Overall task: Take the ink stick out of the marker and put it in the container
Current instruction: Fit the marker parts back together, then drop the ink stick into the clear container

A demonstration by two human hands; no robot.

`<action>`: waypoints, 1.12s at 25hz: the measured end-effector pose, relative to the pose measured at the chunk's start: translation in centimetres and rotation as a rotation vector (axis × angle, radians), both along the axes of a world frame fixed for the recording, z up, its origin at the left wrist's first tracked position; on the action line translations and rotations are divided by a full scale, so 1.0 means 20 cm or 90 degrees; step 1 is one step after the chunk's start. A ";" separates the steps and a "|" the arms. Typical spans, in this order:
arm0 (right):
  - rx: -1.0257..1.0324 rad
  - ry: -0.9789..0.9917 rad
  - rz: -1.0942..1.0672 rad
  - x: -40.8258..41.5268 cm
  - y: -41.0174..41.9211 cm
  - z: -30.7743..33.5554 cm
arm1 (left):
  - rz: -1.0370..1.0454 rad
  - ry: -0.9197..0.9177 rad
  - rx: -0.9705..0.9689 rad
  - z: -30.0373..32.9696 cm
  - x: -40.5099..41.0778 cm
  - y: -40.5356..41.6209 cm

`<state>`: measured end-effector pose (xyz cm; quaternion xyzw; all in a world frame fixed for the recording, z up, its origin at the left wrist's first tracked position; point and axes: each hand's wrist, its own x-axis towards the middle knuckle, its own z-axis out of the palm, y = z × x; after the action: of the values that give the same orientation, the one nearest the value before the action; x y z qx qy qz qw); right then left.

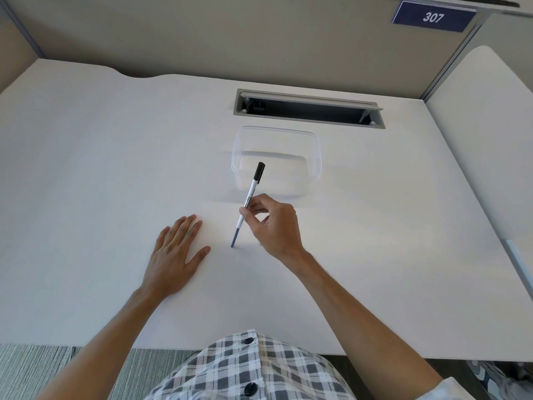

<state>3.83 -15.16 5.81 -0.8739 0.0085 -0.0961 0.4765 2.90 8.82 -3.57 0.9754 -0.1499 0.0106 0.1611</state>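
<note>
My right hand (275, 225) grips a white marker (251, 192) with a black cap at its top end. The marker is tilted, cap pointing away from me. A thin blue-grey ink stick (234, 239) pokes out of its lower end, with the tip touching the white desk (115, 168). My left hand (173, 255) lies flat on the desk, fingers spread, holding nothing, a little to the left of the stick's tip. A clear plastic container (313, 166) stands just beyond the marker with nothing visible inside.
A grey cable slot (308, 108) with its flap raised is sunk into the desk behind the container. Beige partition walls enclose the back and left. A second white desk surface (490, 140) adjoins on the right. A blue sign (432, 17) reads 307.
</note>
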 end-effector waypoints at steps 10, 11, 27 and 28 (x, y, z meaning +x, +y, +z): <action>0.083 -0.035 -0.010 0.05 -0.07 0.15 | -0.001 0.000 0.013 0.00 -0.01 0.00; 0.096 -0.032 -0.012 0.03 -0.08 0.15 | -0.001 -0.002 0.011 0.00 0.00 0.00; 0.122 0.095 0.032 -0.35 -0.18 0.09 | -0.097 -0.282 -0.184 0.43 -0.20 -0.36; 0.121 0.101 0.048 -0.36 -0.18 0.09 | -0.127 -0.285 -0.166 0.45 -0.20 -0.38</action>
<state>-3.40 -18.77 7.70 -0.8292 0.0226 -0.0078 0.5585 -1.15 1.22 5.50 0.9002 -0.2743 0.2292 0.2485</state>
